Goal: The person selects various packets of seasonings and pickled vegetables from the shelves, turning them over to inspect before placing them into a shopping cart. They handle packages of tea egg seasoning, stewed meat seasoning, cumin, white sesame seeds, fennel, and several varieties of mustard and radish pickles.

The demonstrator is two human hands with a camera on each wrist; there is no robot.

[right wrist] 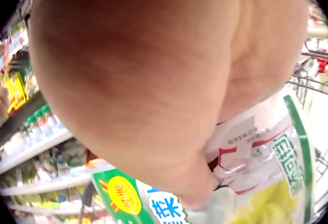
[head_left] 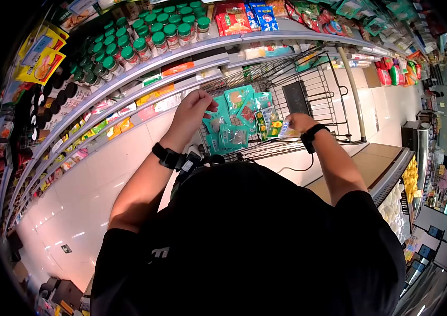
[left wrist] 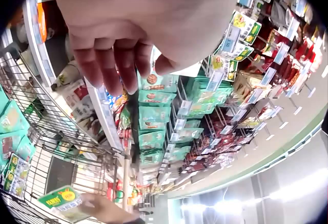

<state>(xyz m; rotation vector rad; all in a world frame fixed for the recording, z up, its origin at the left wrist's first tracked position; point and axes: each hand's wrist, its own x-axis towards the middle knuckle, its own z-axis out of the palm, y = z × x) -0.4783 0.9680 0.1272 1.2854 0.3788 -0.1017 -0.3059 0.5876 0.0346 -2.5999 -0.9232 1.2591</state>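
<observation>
My right hand (head_left: 300, 122) pinches a green, white and yellow food packet (left wrist: 61, 201) with printed characters, above the right part of a wire shopping cart. In the right wrist view, a clear-windowed part with yellow contents (right wrist: 269, 203) shows beside the thumb. My left hand (head_left: 194, 108) holds nothing. It hovers by the cart's left side with loosely curled fingers (left wrist: 125, 65). Several teal packets (head_left: 234, 136) lie in the cart, and a green-and-yellow packet (head_left: 262, 124) lies near the right hand.
The cart's dark panel (head_left: 297, 98) stands at the far side of the basket. Shelves with a pale front edge (head_left: 234, 39) curve along the left and front, bearing green-lidded jars (head_left: 170, 31) and red bags (head_left: 232, 20). A brown-topped display case (head_left: 379, 152) stands at right.
</observation>
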